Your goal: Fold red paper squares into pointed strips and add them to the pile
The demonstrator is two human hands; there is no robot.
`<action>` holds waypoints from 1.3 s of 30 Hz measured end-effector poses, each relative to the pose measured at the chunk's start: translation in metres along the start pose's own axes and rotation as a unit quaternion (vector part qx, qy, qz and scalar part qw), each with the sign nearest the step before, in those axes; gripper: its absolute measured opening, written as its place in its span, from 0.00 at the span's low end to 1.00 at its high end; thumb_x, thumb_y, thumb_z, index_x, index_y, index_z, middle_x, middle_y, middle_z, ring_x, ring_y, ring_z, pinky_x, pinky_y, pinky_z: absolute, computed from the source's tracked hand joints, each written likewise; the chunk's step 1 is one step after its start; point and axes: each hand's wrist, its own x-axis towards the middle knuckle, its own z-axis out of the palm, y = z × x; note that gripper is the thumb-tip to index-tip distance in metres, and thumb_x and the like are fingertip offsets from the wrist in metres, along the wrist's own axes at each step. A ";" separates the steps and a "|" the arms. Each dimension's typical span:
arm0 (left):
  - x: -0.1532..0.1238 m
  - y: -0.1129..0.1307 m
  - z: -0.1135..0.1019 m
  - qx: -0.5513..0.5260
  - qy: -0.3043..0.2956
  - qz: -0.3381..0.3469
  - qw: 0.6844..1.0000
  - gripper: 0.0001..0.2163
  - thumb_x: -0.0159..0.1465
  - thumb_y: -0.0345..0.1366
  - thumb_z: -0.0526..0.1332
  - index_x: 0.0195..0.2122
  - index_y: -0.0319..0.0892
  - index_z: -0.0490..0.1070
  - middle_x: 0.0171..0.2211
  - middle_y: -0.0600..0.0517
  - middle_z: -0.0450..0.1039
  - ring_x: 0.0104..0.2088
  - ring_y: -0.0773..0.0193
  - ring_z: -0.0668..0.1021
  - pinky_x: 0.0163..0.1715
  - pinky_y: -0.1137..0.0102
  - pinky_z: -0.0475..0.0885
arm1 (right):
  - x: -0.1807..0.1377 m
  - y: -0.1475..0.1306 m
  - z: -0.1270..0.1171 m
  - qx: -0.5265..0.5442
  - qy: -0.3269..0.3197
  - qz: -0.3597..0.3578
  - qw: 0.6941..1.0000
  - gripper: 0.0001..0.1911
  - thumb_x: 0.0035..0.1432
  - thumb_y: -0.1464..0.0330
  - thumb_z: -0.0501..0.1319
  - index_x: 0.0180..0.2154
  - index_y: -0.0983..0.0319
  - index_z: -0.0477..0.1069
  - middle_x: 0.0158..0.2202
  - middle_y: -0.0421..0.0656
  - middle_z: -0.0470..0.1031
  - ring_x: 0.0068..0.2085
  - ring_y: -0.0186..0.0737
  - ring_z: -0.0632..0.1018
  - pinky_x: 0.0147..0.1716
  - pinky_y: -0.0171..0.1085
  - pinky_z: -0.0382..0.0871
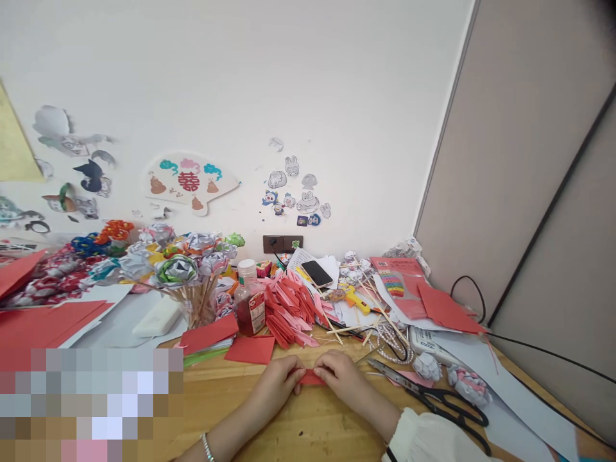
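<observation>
A small folded strip of red paper [312, 377] spans the gap between my two hands, low over the wooden table. My left hand [283, 378] pinches its left end between thumb and fingers. The right end is pinched by my right hand [337, 377]. Just beyond my hands lies a red paper sheet [250, 350], and behind it a heap of folded red and pink paper strips [291, 308]. Black-handled scissors [433, 394] rest to the right of my right hand, beside a crumpled paper flower [427, 367].
A bottle of dark liquid [249, 308] stands near the strips. Paper flowers on sticks [178, 273] fill a holder at the left. A phone [316, 273], a yellow glue gun [355, 299] and a string of beads [392, 343] lie toward the wall. Red sheets [447, 308] sit at the right.
</observation>
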 end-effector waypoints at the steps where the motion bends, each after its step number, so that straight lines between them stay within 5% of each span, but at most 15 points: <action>1: 0.000 0.001 0.001 -0.015 0.002 -0.001 1.000 0.13 0.60 0.41 0.51 0.21 0.43 0.61 0.18 0.56 0.68 0.24 0.65 0.72 0.28 0.72 0.63 | 0.000 -0.001 0.001 0.011 -0.005 0.001 1.000 0.05 0.55 0.73 0.59 0.30 0.61 0.73 0.30 0.39 0.75 0.33 0.37 0.73 0.33 0.32 0.63; 7: 0.007 -0.006 0.003 -0.210 -0.010 -0.015 0.977 0.17 0.53 0.52 0.59 0.28 0.42 0.64 0.18 0.59 0.66 0.20 0.67 0.70 0.24 0.72 0.64 | 0.001 -0.004 0.006 0.057 0.016 0.002 0.998 0.08 0.55 0.75 0.56 0.34 0.60 0.72 0.30 0.39 0.75 0.32 0.37 0.73 0.33 0.32 0.63; 13: 0.009 -0.011 -0.001 -0.319 -0.026 -0.051 0.946 0.17 0.47 0.49 0.65 0.28 0.41 0.65 0.18 0.57 0.69 0.21 0.68 0.70 0.25 0.72 0.63 | 0.001 -0.001 0.004 0.139 0.012 -0.020 0.990 0.07 0.54 0.74 0.55 0.33 0.61 0.71 0.32 0.40 0.74 0.34 0.37 0.74 0.34 0.33 0.65; 21: 0.006 -0.009 -0.003 -0.264 -0.017 -0.026 0.964 0.21 0.51 0.56 0.61 0.23 0.40 0.64 0.19 0.55 0.68 0.22 0.67 0.69 0.26 0.71 0.63 | 0.001 0.001 0.008 0.254 0.001 0.010 0.967 0.07 0.55 0.65 0.59 0.34 0.62 0.71 0.33 0.41 0.74 0.35 0.39 0.75 0.35 0.35 0.68; 25: 0.007 -0.010 -0.002 -0.222 0.004 0.019 0.975 0.19 0.51 0.51 0.62 0.33 0.39 0.68 0.23 0.55 0.69 0.26 0.65 0.71 0.28 0.71 0.64 | 0.002 0.002 0.008 0.268 0.013 0.037 0.963 0.09 0.50 0.65 0.62 0.34 0.62 0.74 0.35 0.43 0.76 0.38 0.41 0.76 0.38 0.37 0.69; 32: 0.004 -0.004 -0.010 -0.131 -0.003 -0.036 0.991 0.14 0.52 0.47 0.59 0.27 0.39 0.68 0.21 0.53 0.72 0.24 0.63 0.74 0.26 0.71 0.66 | 0.001 0.008 0.010 0.261 -0.008 0.108 0.959 0.11 0.49 0.62 0.63 0.24 0.64 0.70 0.17 0.35 0.67 0.17 0.30 0.67 0.17 0.29 0.59; 39: 0.002 -0.005 -0.010 -0.099 -0.047 -0.003 0.994 0.15 0.55 0.48 0.57 0.22 0.40 0.66 0.20 0.54 0.71 0.23 0.65 0.72 0.25 0.73 0.64 | 0.001 0.011 0.014 0.297 -0.032 0.124 0.946 0.16 0.48 0.57 0.63 0.25 0.64 0.66 0.15 0.34 0.66 0.14 0.28 0.65 0.13 0.28 0.55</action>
